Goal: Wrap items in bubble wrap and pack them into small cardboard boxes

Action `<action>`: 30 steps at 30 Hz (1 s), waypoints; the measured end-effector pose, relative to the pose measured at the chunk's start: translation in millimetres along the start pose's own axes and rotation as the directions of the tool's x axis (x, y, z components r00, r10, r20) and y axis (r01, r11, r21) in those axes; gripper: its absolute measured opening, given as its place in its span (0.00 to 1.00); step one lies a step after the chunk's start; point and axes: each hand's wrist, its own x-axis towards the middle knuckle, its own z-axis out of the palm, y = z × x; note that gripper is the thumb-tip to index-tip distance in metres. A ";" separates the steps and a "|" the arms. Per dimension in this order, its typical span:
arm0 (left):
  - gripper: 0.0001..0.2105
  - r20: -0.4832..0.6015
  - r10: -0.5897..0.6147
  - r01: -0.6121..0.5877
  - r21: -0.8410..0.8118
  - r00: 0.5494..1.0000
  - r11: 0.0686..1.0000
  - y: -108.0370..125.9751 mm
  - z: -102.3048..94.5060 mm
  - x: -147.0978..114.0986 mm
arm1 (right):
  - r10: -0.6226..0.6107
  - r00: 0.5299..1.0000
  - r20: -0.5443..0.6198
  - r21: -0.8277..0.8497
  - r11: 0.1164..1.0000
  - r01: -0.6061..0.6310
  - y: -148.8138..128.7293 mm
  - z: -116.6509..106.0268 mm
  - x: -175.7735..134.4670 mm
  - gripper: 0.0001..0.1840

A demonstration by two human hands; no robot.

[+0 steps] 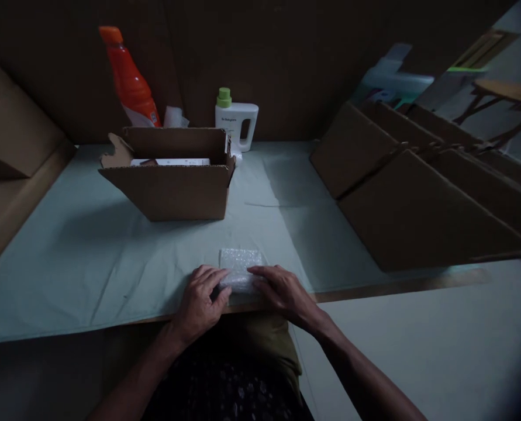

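A small roll of bubble wrap (241, 282) lies at the table's near edge, with a flat flap of it stretching away from me. What is inside the roll, if anything, cannot be made out. My left hand (201, 295) grips the left end, thumb on the near side and fingers over the top. At the right end my right hand (282, 290) holds the roll in the same way, fingers bent over it. Beyond my hands stands an open cardboard box (187, 193) with a white flat item (176, 162) inside.
Behind the box stand an orange bottle (131, 82) and a white jug with a green cap (236, 120). More cardboard boxes (418, 216) line the right side, a blue-green container (392, 82) behind them. Cardboard (14, 123) rises at the left. A pale green cloth (124, 257) covers the table.
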 end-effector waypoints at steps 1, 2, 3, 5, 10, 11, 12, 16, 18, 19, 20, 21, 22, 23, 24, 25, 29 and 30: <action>0.13 -0.012 -0.045 0.045 0.007 0.999 0.999 -0.7 0.2 -0.2 | 0.048 0.999 -0.006 0.025 0.999 -0.048 0.3 1.7 1.1 0.13; 0.13 -0.031 -0.080 0.081 0.025 0.996 0.996 -1.7 1.1 0.3 | 0.080 0.996 -0.038 0.021 0.997 -0.079 0.6 3.8 2.2 0.13; 0.13 -0.056 -0.103 0.106 0.055 0.993 0.993 -2.9 2.7 1.6 | 0.088 0.992 -0.094 -0.015 0.996 -0.090 0.6 6.2 3.2 0.12; 0.13 -0.094 -0.122 0.135 0.136 0.988 0.982 -5.6 6.7 5.9 | 0.032 0.972 -0.234 -0.154 0.986 -0.070 -1.2 10.3 3.8 0.11; 0.12 -0.106 -0.151 0.173 0.245 0.983 0.954 -10.1 13.5 16.5 | -0.186 0.969 -0.163 -0.366 0.924 0.116 -13.3 14.6 0.8 0.14; 0.13 -0.125 -0.163 0.187 0.211 0.979 0.960 -9.6 13.4 16.0 | -0.203 0.972 -0.115 -0.370 0.917 0.148 -14.3 15.2 1.4 0.14; 0.14 -0.150 -0.188 0.211 0.151 0.971 0.966 -8.5 12.6 14.0 | -0.209 0.974 -0.088 -0.369 0.915 0.163 -14.4 15.9 2.9 0.13; 0.23 -0.152 -0.461 0.403 -0.301 0.874 0.864 2.8 6.7 -4.8 | -0.167 0.963 -0.210 -0.288 0.952 0.103 -11.7 19.9 11.3 0.10; 0.29 -0.018 -0.574 0.477 -0.537 0.819 0.696 10.7 5.3 -14.9 | -0.101 0.953 -0.286 -0.167 0.984 0.054 -15.4 24.4 12.5 0.10; 0.30 0.048 -0.594 0.488 -0.626 0.803 0.608 14.4 5.7 -18.6 | -0.055 0.953 -0.298 -0.089 0.996 0.030 -19.2 27.7 11.6 0.10; 0.31 0.096 -0.599 0.487 -0.690 0.795 0.535 17.6 6.7 -21.1 | -0.005 0.957 -0.289 -0.005 1.000 0.004 -23.9 31.4 9.7 0.10; 0.32 0.125 -0.599 0.481 -0.732 0.791 0.482 20.1 7.9 -22.4 | 0.041 0.961 -0.275 0.075 0.997 -0.021 -28.8 35.3 6.9 0.10; 0.32 0.141 -0.600 0.477 -0.756 0.788 0.448 21.9 9.0 -22.7 | 0.081 0.963 -0.256 0.144 0.989 -0.045 -33.3 38.8 3.8 0.11; 0.32 0.152 -0.602 0.478 -0.766 0.784 0.429 23.0 9.5 -22.3 | 0.108 0.965 -0.239 0.197 0.979 -0.061 -37.1 41.3 0.5 0.11; 0.32 0.162 -0.604 0.486 -0.765 0.780 0.423 23.8 9.1 -21.4 | 0.121 0.967 -0.222 0.229 0.971 -0.069 -39.7 42.2 -2.4 0.12; 0.32 0.171 -0.605 0.499 -0.754 0.778 0.428 24.4 7.6 -20.4 | 0.124 0.970 -0.211 0.244 0.967 -0.071 -41.3 41.0 -4.8 0.12; 0.35 0.200 -0.545 0.523 -0.660 0.814 0.539 31.3 -7.0 -16.6 | 0.119 0.988 -0.094 0.291 0.953 -0.087 -43.7 19.0 -5.3 0.23; 0.37 0.231 -0.502 0.520 -0.635 0.833 0.571 34.5 -11.1 -15.9 | 0.118 0.992 -0.045 0.327 0.940 -0.097 -45.1 12.2 -3.3 0.28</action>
